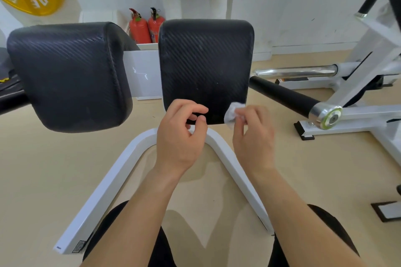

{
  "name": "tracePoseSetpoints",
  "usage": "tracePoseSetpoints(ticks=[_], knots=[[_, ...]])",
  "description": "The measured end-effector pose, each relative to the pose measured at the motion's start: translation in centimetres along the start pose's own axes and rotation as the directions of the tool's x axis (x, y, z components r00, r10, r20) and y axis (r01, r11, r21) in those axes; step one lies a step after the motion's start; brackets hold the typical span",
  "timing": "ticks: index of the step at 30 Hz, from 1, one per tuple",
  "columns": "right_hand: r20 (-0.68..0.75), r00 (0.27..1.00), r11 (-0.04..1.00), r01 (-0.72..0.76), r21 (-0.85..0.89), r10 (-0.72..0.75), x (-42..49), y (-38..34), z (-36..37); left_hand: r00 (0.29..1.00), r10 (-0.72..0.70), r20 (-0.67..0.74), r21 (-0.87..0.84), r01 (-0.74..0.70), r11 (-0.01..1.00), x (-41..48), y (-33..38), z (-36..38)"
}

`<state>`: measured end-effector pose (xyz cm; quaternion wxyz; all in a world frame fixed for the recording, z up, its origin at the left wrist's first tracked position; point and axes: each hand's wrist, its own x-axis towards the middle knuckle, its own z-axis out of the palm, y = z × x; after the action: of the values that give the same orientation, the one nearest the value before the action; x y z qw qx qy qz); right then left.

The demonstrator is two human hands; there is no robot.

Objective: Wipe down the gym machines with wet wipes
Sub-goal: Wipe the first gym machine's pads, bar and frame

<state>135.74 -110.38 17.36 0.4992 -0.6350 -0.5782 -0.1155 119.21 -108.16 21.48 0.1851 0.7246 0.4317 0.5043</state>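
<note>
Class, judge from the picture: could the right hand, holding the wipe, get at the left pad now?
Probably yes, though not straight across. The right hand pinches the wipe at a lower corner of the right pad; the left hand lies between it and the left pad, so it must pass over that.

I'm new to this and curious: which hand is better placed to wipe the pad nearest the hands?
Probably the right hand: it pinches the wipe at the pad's lower corner. The left hand, fingers curled, holds nothing.
</note>
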Motion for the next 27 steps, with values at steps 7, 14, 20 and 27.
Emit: tracePoseSetpoints(ticks=[7, 14, 20, 27], knots=[[-0.072, 0.997, 0.999, -0.029, 0.04, 0.032, 4.7, -1.4, -0.2, 1.0, -0.006, -0.005, 0.048, 0.006, 0.999, 0.2, -0.4, -0.4], [0.051, 0.923, 0.918, 0.386, -0.096, -0.383, 2.2, -1.4, 1.6, 0.999, -0.037, -0.01, 0.073, 0.037, 0.997, 0.4, -0.6, -1.2], [-0.078, 0.953, 0.956, 0.288, -0.053, -0.291, 11.2, -4.6, 0.9, 0.997, -0.06, -0.053, 0.121, 0.066, 0.99, 1.1, -0.7, -3.3], [0.253, 0.802, 0.828, 0.561, -0.007, -0.541, 2.2, -2.5, 2.4, 0.993, -0.06, -0.099, 0.13, 0.073, 0.989, 1.7, -0.8, -4.2]])
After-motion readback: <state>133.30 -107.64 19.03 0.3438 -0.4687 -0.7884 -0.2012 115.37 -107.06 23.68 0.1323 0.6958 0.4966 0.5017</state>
